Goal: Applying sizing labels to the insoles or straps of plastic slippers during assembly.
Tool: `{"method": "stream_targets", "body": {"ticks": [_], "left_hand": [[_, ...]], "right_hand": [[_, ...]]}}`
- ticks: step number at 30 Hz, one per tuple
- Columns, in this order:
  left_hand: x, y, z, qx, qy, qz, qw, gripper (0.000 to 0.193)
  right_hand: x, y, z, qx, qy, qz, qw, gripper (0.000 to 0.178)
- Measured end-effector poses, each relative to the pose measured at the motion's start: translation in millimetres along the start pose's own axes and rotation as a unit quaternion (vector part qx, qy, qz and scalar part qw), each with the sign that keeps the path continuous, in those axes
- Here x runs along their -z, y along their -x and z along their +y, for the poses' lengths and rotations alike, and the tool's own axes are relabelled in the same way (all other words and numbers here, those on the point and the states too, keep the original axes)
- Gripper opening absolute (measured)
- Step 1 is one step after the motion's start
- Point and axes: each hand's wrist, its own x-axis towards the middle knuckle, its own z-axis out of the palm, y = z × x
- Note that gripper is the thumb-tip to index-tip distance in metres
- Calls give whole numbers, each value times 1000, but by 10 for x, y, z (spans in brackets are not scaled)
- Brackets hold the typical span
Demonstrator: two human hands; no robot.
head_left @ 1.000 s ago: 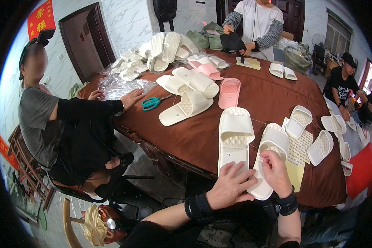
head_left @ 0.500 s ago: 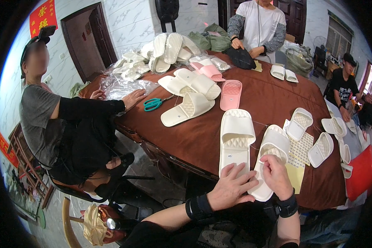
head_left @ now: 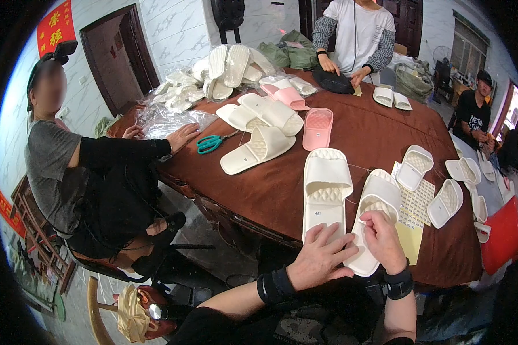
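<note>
Two cream slippers lie side by side in front of me, toes pointing away: a left slipper (head_left: 327, 173) and a right slipper (head_left: 381, 192). The left one has a small white label on its insole. My left hand (head_left: 323, 257) lies across their heel ends, fingers spread, touching both. Over the right slipper's insole, my right hand (head_left: 384, 240) is curled with thumb and forefinger pinched together. Whatever is in that pinch, if anything, is hidden. Beside the right slipper sits a yellow sticker sheet (head_left: 410, 238) with rows of small labels.
More cream slippers (head_left: 258, 150), a pink slipper (head_left: 317, 129) and teal-handled scissors (head_left: 209, 144) lie on the brown-covered table (head_left: 253, 201). A bagged slipper pile (head_left: 227, 69) stands at the back left. People sit or stand at left, back and right. A red chair back (head_left: 501, 238) stands at right.
The view has shifted slightly. Both my hands keep nearly the same pose on the slippers. At far right, the seated person's hands have come up.
</note>
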Motion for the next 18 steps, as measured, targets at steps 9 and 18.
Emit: {"method": "stream_targets", "body": {"ticks": [9, 18], "left_hand": [[-18, -36, 16, -6, -17, -3, 1000, 59], [67, -55, 19, 4, -44, -19, 999, 57]], "right_hand": [[6, 51, 173, -23, -43, 14, 999, 23], [-41, -2, 200, -50, -138, 20, 989, 20]]}}
